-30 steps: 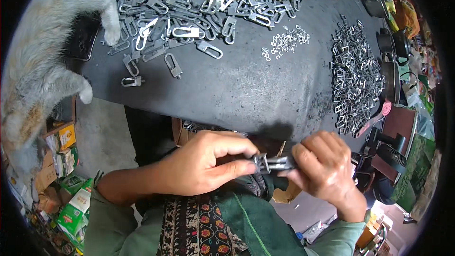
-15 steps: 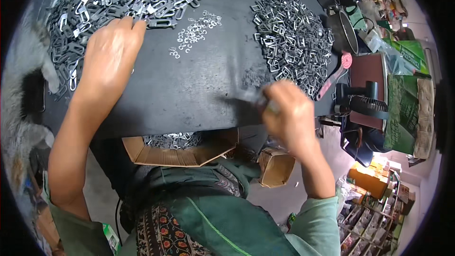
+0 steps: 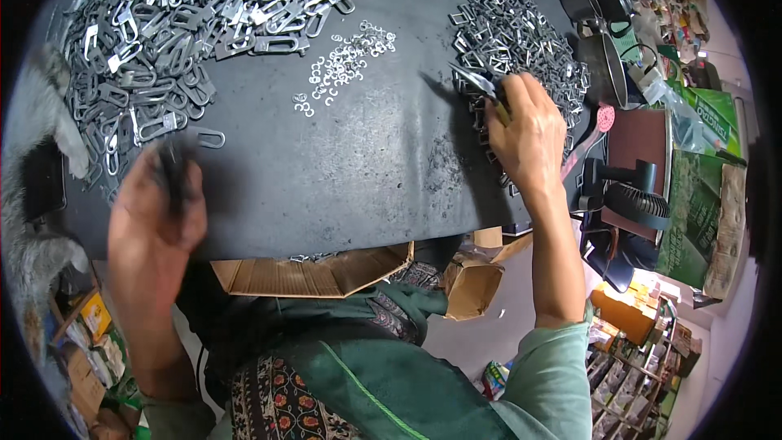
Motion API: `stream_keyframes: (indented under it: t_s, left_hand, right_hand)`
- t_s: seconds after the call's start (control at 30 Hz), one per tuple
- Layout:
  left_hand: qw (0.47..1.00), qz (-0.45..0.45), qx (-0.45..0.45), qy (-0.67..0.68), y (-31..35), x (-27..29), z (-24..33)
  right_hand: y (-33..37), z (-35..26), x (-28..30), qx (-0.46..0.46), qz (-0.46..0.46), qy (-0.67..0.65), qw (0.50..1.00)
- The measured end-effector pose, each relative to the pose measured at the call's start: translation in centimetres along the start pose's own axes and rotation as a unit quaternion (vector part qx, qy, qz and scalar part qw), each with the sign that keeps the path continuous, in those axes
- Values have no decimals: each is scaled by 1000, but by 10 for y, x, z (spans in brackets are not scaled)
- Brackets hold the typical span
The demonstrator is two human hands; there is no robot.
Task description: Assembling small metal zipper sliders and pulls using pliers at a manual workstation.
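Observation:
My right hand is closed round a pair of pliers with yellowish grips, the pointed metal jaws aimed up and left. It sits over the near left side of a heap of small rectangular metal links. My left hand, smeared by motion, pinches a dark metal clip near the table's front left edge. Beyond it spreads a big heap of long slotted metal clips. Between the two heaps lies a scatter of small silvery C-shaped rings.
The dark table has a cardboard box under its front edge. To the right are a pink perforated-head tool, a round dark pan and a small black fan. A grey furry animal is at the left edge.
My left hand has pulled back from the clip heap toward me and now holds a dark clip. My right hand has moved up and right with the pliers, to the link heap.

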State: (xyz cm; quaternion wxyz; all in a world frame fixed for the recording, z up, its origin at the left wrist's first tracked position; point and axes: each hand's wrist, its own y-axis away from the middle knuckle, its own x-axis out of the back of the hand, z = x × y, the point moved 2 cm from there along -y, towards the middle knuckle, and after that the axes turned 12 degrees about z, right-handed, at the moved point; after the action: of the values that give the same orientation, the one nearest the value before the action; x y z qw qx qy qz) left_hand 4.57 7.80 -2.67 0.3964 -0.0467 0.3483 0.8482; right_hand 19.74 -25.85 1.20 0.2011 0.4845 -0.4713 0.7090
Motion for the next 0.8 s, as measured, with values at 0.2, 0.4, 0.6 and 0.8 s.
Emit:
stream_keyframes:
  t_s: [0.2,0.4,0.6,0.8]
  left_hand:
    - [946,-229,183,-142,45,-17,-28]
    - [890,-349,236,-175,67,-32,-61]
    - [885,-350,261,-161,69,-34,-77]
    - [886,-358,206,-210,64,-39,-74]
  right_hand:
    - [-3,2,-7,-93,33,39,994]
    - [10,-5,-3,-21,21,9,1000]
    - [28,6,7,-73,9,-50,996]
    - [6,15,20,-207,-115,-58,970]
